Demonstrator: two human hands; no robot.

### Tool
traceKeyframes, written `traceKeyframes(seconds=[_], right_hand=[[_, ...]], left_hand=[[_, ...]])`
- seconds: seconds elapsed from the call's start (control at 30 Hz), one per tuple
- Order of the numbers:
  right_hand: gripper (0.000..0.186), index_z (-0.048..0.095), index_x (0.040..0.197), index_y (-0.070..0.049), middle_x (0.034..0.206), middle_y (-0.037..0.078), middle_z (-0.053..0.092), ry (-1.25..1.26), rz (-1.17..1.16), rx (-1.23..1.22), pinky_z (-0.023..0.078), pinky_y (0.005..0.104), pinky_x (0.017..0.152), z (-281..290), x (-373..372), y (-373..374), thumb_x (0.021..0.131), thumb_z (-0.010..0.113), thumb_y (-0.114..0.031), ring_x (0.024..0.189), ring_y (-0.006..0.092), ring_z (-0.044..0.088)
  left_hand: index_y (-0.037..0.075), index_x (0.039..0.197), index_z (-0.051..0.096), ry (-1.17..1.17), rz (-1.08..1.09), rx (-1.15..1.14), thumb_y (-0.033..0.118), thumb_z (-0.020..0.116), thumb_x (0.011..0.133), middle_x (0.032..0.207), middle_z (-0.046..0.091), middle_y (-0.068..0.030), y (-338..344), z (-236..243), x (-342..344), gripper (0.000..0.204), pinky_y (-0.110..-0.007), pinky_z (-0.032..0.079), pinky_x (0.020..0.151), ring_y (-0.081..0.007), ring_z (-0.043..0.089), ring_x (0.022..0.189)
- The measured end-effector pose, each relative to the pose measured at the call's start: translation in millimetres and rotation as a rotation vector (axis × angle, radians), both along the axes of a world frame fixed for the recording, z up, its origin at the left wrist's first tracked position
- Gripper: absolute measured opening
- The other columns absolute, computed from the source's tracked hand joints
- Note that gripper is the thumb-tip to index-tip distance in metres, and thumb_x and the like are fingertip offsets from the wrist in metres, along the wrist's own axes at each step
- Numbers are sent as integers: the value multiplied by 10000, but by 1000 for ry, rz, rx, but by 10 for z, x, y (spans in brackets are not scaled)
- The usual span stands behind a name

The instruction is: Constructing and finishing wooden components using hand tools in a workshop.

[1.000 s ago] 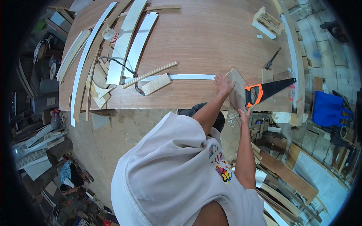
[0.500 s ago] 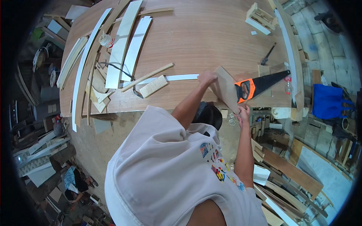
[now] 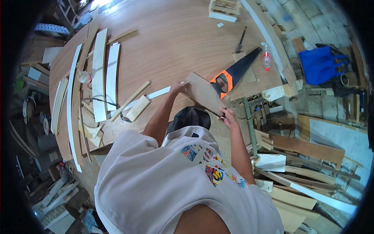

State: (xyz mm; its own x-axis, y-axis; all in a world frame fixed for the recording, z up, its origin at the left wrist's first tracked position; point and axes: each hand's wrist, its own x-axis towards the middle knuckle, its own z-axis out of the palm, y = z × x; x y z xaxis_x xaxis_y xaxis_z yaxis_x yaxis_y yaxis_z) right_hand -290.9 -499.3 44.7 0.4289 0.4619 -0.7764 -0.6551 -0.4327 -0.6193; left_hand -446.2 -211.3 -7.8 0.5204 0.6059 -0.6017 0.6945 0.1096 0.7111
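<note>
Nearest you, below the orange-handled saw (image 3: 239,68), your right hand (image 3: 230,118) has its fingers closed on a corner of the flat brown board (image 3: 202,92). That board lies just left of the saw's handle; you cannot tell whether they touch. Well left of the saw sits a pale wood block (image 3: 138,109). Your left hand (image 3: 179,86), nearer the saw, is closed on the board's left edge. Beyond the saw's handle, to the right of its blade, lies a clear bottle (image 3: 267,58); farthest past the saw stands a slatted wooden piece (image 3: 224,9).
</note>
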Motion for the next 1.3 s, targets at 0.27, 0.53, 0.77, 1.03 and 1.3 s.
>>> traceKeyframes(seconds=[0.27,0.53,0.77,1.03,1.3], right_hand=[[157,525,800,-113,670,9,499,192,-192,68,473,324,487,-18,-384,-87,768,650,-202,594,150,507],[166,519,718,-122,592,0,458,345,-396,139,478,325,511,201,-709,-109,756,670,-179,564,165,501],[177,531,857,-96,755,47,537,337,-406,171,487,344,561,70,-887,6,774,661,-182,660,192,538],[277,463,1001,-53,852,58,514,145,-196,211,503,389,625,255,-1425,419,795,635,-120,702,207,532],[296,494,1058,-70,980,85,554,169,-338,302,506,394,656,-287,-1765,576,794,624,-104,868,238,570]], left_hand=[[-14,680,639,113,-24,-7,562,643,671,607,587,-98,32,321,-77,575,-324,441,428,-204,552,508],[-14,694,633,82,-6,-14,553,627,688,568,572,-73,126,419,-38,567,-314,435,409,-171,548,475],[-18,897,619,-154,319,515,365,674,749,675,613,-94,186,486,-351,415,-259,484,545,-153,588,577],[-49,927,601,-722,453,40,69,653,783,701,619,-72,322,909,-974,194,-280,524,696,-159,617,669],[-76,1108,505,-966,477,-235,8,583,823,888,627,-156,216,1219,-1382,308,-351,530,801,-233,625,844]])
